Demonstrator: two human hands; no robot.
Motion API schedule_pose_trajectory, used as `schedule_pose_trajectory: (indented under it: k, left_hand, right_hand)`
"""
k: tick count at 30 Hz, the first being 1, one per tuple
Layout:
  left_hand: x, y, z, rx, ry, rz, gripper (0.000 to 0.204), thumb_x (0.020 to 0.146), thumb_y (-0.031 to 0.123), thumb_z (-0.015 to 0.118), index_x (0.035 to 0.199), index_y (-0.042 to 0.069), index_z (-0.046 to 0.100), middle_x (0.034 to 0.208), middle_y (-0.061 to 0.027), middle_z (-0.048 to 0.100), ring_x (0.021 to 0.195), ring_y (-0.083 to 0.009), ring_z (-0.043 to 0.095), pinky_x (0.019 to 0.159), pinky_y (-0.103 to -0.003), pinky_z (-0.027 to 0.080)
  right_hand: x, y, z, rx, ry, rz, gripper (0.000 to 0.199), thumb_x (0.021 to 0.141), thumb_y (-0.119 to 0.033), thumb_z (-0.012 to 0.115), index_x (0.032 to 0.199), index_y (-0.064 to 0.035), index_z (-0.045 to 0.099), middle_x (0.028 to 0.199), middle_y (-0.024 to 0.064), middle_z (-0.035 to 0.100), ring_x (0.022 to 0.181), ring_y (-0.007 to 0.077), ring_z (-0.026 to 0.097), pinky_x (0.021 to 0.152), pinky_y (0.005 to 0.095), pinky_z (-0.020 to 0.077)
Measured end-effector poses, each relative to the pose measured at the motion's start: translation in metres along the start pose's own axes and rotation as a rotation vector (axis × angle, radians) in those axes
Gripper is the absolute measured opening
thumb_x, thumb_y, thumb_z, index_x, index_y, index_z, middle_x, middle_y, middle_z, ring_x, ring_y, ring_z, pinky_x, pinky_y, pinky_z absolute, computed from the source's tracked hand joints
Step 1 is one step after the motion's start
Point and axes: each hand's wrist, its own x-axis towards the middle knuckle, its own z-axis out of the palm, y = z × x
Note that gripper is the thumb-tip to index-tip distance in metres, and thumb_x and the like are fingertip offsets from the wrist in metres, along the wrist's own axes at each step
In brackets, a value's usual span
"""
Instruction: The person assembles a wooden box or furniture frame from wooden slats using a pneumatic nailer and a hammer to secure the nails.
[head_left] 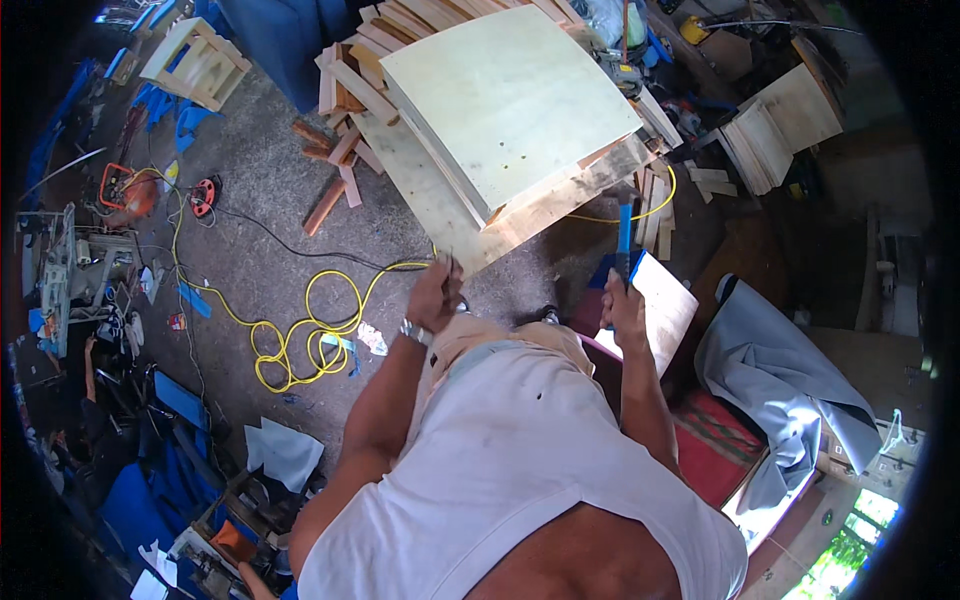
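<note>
My right hand [624,308] is wrapped round the handle of a hammer [625,238], whose blue shaft points up and away from me, head at the far end. My left hand [436,294] is closed in a pinch by the near corner of a wooden board [425,200]; what its fingers hold, if anything, is too small to make out. Upon that board rests a large pale plywood panel [510,95], raised on a wooden frame along its edges. The hammer is apart from the wood, to the right of the panel's near corner.
Stacked wood strips [345,85] lie behind the panel. A yellow cord [262,350] coils on the floor at left. To the right are grey sheet material [770,370] and plywood pieces [760,145]. Another person's arm [90,370] shows at far left.
</note>
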Motion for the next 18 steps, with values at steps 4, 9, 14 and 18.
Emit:
schedule_pose_trajectory:
  k: [4, 9, 14, 18]
  left_hand:
    - [0.037, 0.082, 0.026, 0.665, 0.094, 0.219, 0.021, 0.093, 0.024, 0.066, 0.096, 0.003, 0.067, 0.066, 0.0027, 0.058, 0.058, -0.0041, 0.05, 0.05, -0.024, 0.041]
    - [0.08, 0.119, 0.079, 1.145, -0.033, 0.747, 0.022, 0.09, 0.02, 0.071, 0.099, 0.0, 0.07, 0.077, -0.0035, 0.07, 0.071, -0.0085, 0.061, 0.068, -0.025, 0.05]
    - [0.111, 0.083, 0.082, 1.053, -0.096, 0.763, 0.016, 0.091, 0.017, 0.07, 0.098, 0.003, 0.071, 0.081, -0.005, 0.071, 0.074, -0.0104, 0.063, 0.069, -0.028, 0.051]
    - [0.099, 0.055, 0.094, 1.195, -0.042, 0.792, 0.014, 0.093, 0.018, 0.067, 0.099, 0.007, 0.07, 0.082, -0.009, 0.071, 0.071, -0.0171, 0.065, 0.067, -0.031, 0.051]
  right_hand:
    - [-0.037, -0.018, 0.009, -0.086, 0.026, -0.062, 0.033, 0.098, -0.038, 0.061, 0.087, -0.007, 0.055, 0.058, -0.0007, 0.049, 0.042, 0.0071, 0.047, 0.038, 0.0258, 0.0389]
    - [-0.066, -0.045, 0.023, -0.155, 0.103, -0.356, 0.03, 0.097, -0.034, 0.063, 0.085, -0.0069, 0.057, 0.059, 0.0001, 0.054, 0.048, 0.0077, 0.051, 0.044, 0.0242, 0.0399]
    - [-0.068, -0.02, 0.032, -0.074, 0.018, -0.37, 0.027, 0.093, -0.031, 0.069, 0.079, -0.0097, 0.059, 0.057, -0.0043, 0.05, 0.048, 0.0062, 0.048, 0.045, 0.026, 0.0372]
    - [-0.078, -0.009, 0.022, -0.168, -0.074, -0.253, 0.03, 0.092, -0.033, 0.07, 0.079, -0.0081, 0.058, 0.058, -0.003, 0.051, 0.048, 0.007, 0.047, 0.045, 0.0265, 0.0384]
